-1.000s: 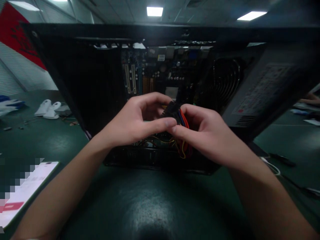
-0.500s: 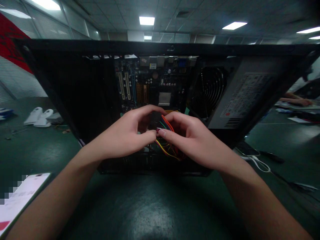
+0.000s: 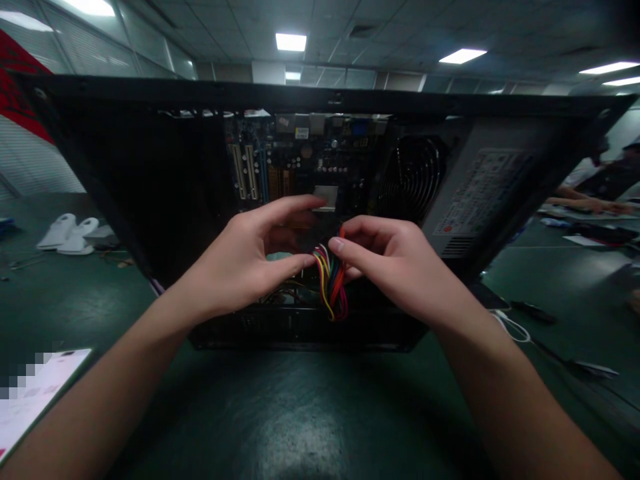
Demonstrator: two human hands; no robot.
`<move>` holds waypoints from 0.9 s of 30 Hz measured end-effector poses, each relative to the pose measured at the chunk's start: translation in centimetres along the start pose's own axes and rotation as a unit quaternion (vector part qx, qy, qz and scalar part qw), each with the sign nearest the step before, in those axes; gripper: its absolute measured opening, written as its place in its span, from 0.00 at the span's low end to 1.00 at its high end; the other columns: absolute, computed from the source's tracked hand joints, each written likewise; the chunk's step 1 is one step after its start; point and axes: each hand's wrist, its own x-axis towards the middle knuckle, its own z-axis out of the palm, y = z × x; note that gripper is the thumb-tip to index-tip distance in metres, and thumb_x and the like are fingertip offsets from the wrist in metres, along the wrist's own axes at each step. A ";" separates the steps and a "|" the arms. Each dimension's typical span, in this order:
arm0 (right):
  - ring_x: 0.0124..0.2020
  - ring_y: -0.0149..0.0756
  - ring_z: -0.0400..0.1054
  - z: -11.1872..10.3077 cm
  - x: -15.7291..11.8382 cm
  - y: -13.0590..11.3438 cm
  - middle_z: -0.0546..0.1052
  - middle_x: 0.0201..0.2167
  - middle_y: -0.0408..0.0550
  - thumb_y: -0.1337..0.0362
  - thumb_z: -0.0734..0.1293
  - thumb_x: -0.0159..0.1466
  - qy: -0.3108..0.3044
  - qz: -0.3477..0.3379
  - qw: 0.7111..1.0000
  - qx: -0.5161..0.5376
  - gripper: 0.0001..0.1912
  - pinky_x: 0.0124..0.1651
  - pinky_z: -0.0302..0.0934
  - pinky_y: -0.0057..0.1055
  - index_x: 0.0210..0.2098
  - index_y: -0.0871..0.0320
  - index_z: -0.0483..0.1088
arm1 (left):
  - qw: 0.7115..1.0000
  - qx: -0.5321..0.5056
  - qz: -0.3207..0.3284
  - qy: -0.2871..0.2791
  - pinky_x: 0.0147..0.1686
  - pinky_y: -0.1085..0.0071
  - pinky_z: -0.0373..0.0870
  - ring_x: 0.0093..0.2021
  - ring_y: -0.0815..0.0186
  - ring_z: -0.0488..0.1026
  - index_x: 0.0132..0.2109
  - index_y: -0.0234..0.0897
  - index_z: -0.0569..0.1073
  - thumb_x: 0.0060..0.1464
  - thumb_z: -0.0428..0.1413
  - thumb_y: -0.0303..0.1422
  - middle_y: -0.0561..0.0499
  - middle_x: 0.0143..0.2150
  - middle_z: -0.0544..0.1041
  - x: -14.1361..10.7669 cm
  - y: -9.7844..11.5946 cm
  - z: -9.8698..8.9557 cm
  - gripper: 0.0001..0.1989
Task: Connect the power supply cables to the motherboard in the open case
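A looped bundle of coloured wires (image 3: pixel 331 283), yellow, red, orange, white and dark, hangs before the open computer case (image 3: pixel 330 98). My right hand (image 3: pixel 387 260) is closed on the bundle's upper part, pinching it between thumb and fingers. On the other side, my left hand (image 3: pixel 267 250) has its thumb and fingers apart; its thumb tip is at the wires, whether touching I cannot tell. Behind the hands, the motherboard (image 3: pixel 305 150) shows slots and a pale square chip (image 3: pixel 326 199). The bundle's far ends are hidden or too dark to make out.
A fan grille (image 3: pixel 413 177) and the power supply (image 3: pixel 480 193) fill the case's right side. White objects (image 3: pixel 73 235) lie to the left on the green table (image 3: pixel 295 413). A phone (image 3: pixel 43 393) is near my left forearm. At right are a white cable (image 3: pixel 513 327) and another person's arm (image 3: pixel 585 202).
My left hand's fingers have lifted and spread away from the wires. The bundle, held in my right hand, has turned so its loop now hangs down in front.
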 end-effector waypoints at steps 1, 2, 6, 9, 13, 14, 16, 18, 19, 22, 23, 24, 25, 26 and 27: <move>0.31 0.34 0.73 0.0 0.0 0.1 0.79 0.32 0.47 0.51 0.74 0.62 -0.005 0.004 1.000 0.004 0.17 0.31 0.70 0.27 0.37 0.61 0.77 | 1.000 0.005 0.006 0.004 0.57 0.57 0.79 0.56 0.52 0.78 0.65 0.43 0.71 0.55 0.67 0.38 0.45 0.63 0.75 0.0 0.0 0.0 0.32; 0.31 0.34 0.73 0.0 0.1 0.1 0.79 0.32 0.47 0.51 0.74 0.63 -0.010 0.007 1.000 0.007 0.17 0.31 0.70 0.27 0.37 0.61 0.77 | 1.000 0.010 0.013 0.006 0.57 0.56 0.79 0.57 0.51 0.77 0.66 0.43 0.71 0.55 0.67 0.39 0.45 0.64 0.74 0.0 -0.1 0.0 0.32; 0.32 0.35 0.74 -0.3 0.1 0.3 0.79 0.32 0.47 0.50 0.73 0.63 -0.031 0.010 0.999 0.009 0.17 0.32 0.71 0.28 0.37 0.60 0.77 | 0.997 0.047 0.056 -0.012 0.58 0.57 0.77 0.61 0.50 0.75 0.65 0.43 0.71 0.57 0.66 0.39 0.44 0.65 0.74 -0.1 0.0 -0.3 0.31; 0.32 0.35 0.74 -0.5 0.2 0.8 0.78 0.32 0.47 0.48 0.72 0.64 -0.052 0.006 0.999 -0.007 0.20 0.32 0.72 0.28 0.38 0.60 0.76 | 0.993 0.087 0.076 -0.039 0.59 0.59 0.76 0.62 0.51 0.74 0.63 0.43 0.73 0.57 0.66 0.40 0.44 0.62 0.76 0.0 -0.1 -0.6 0.28; 0.35 0.38 0.75 -0.1 0.6 2.2 0.79 0.35 0.49 0.48 0.62 0.72 -0.014 -0.051 0.994 -0.099 0.21 0.35 0.73 0.31 0.44 0.58 0.76 | 0.990 0.112 0.070 -0.046 0.57 0.59 0.77 0.59 0.53 0.75 0.62 0.39 0.74 0.57 0.65 0.42 0.42 0.60 0.77 0.3 -0.4 -0.7 0.28; 0.39 0.40 0.76 0.0 0.7 2.7 0.79 0.38 0.50 0.50 0.59 0.74 0.020 -0.082 0.986 -0.145 0.20 0.39 0.73 0.34 0.47 0.57 0.75 | 0.990 0.112 0.068 -0.046 0.56 0.60 0.77 0.58 0.53 0.76 0.62 0.39 0.73 0.56 0.66 0.42 0.42 0.59 0.77 0.4 -0.5 -0.6 0.29; 0.50 0.44 0.74 0.3 0.9 3.5 0.78 0.49 0.54 0.54 0.57 0.75 0.079 -0.155 0.952 -0.253 0.19 0.50 0.72 0.39 0.55 0.56 0.72 | 0.990 0.112 0.069 -0.049 0.55 0.62 0.77 0.56 0.55 0.77 0.61 0.39 0.73 0.55 0.66 0.42 0.43 0.59 0.77 0.5 -0.8 -0.5 0.29; 0.61 0.47 0.67 0.4 1.0 4.4 0.72 0.60 0.56 0.57 0.58 0.75 0.101 -0.228 0.903 -0.349 0.20 0.58 0.68 0.44 0.63 0.54 0.67 | 0.990 0.112 0.072 -0.049 0.55 0.63 0.77 0.55 0.56 0.77 0.59 0.39 0.74 0.54 0.67 0.42 0.44 0.57 0.78 0.6 -1.1 -0.4 0.28; 0.64 0.48 0.64 0.4 1.0 4.7 0.69 0.63 0.56 0.58 0.57 0.75 0.102 -0.257 0.881 -0.384 0.21 0.61 0.66 0.46 0.65 0.52 0.65 | 0.990 0.110 0.073 -0.046 0.55 0.63 0.76 0.54 0.56 0.77 0.58 0.38 0.74 0.54 0.67 0.42 0.45 0.57 0.78 0.6 -1.2 -0.4 0.27; 0.66 0.49 0.61 -0.2 0.9 5.6 0.68 0.64 0.53 0.59 0.57 0.75 0.103 -0.293 0.841 -0.443 0.21 0.63 0.64 0.48 0.65 0.48 0.67 | 0.992 0.096 0.070 -0.040 0.55 0.62 0.77 0.55 0.55 0.77 0.58 0.39 0.73 0.54 0.67 0.41 0.45 0.55 0.78 0.6 -1.5 -0.2 0.26; 0.65 0.50 0.62 -0.4 0.8 5.8 0.70 0.63 0.53 0.58 0.58 0.75 0.101 -0.293 0.836 -0.454 0.20 0.62 0.64 0.49 0.64 0.47 0.68 | 0.993 0.090 0.069 -0.040 0.55 0.61 0.77 0.55 0.55 0.77 0.58 0.39 0.73 0.54 0.67 0.41 0.45 0.56 0.77 0.6 -1.6 -0.1 0.27; 0.64 0.51 0.63 -0.7 0.7 5.9 0.71 0.61 0.52 0.57 0.60 0.74 0.093 -0.291 0.833 -0.462 0.19 0.62 0.64 0.51 0.62 0.46 0.70 | 0.993 0.085 0.068 -0.040 0.55 0.60 0.77 0.56 0.54 0.77 0.59 0.40 0.72 0.54 0.67 0.40 0.45 0.56 0.77 0.7 -1.6 0.0 0.28; 0.63 0.52 0.64 -0.8 0.6 6.0 0.73 0.59 0.52 0.57 0.61 0.73 0.085 -0.291 0.831 -0.467 0.18 0.61 0.65 0.52 0.61 0.45 0.72 | 0.994 0.081 0.068 -0.042 0.56 0.60 0.76 0.57 0.54 0.76 0.60 0.41 0.71 0.54 0.67 0.39 0.45 0.57 0.77 0.7 -1.7 0.1 0.28; 0.62 0.53 0.65 -1.0 0.5 6.1 0.74 0.58 0.52 0.56 0.62 0.73 0.080 -0.295 0.830 -0.466 0.17 0.61 0.65 0.54 0.59 0.45 0.74 | 0.994 0.077 0.070 -0.045 0.56 0.59 0.76 0.58 0.53 0.76 0.61 0.41 0.71 0.54 0.67 0.39 0.44 0.58 0.77 0.7 -1.7 0.2 0.29; 0.60 0.53 0.66 -1.0 0.5 6.1 0.75 0.56 0.52 0.56 0.63 0.73 0.075 -0.303 0.831 -0.461 0.17 0.60 0.65 0.55 0.57 0.45 0.75 | 0.993 0.075 0.073 -0.048 0.57 0.59 0.75 0.59 0.53 0.75 0.61 0.41 0.71 0.55 0.66 0.38 0.44 0.58 0.77 0.7 -1.8 0.3 0.28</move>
